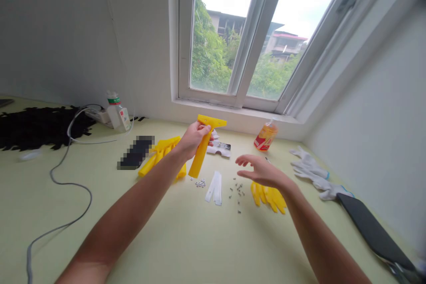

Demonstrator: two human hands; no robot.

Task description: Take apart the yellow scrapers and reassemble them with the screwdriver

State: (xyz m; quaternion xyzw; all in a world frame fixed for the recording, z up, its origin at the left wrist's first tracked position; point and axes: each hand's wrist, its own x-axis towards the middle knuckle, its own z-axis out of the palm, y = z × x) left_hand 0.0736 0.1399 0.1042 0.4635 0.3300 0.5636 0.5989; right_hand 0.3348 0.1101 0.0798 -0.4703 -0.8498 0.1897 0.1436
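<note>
My left hand [191,141] is closed around a yellow T-shaped scraper handle [199,157], its wide head up and its grip slanting down toward me. More yellow handles [161,153] lie on the table, partly behind my left forearm. To the right, my right hand [258,171] hovers with thumb and fingers apart, nothing between them. Below it are several small screws [238,189] and a pile of flat yellow plastic pieces [268,197]. White strips [217,188] sit between the screws and a cluster of small nuts [201,183].
A printed card [218,149] lies behind the held handle. An orange liquid bottle [266,136] stands under the window. White gloves [311,171] and a black flat object [372,226] line the right edge. Black strips [40,125], a grey cable [87,191] and a white bottle [117,114] occupy the left.
</note>
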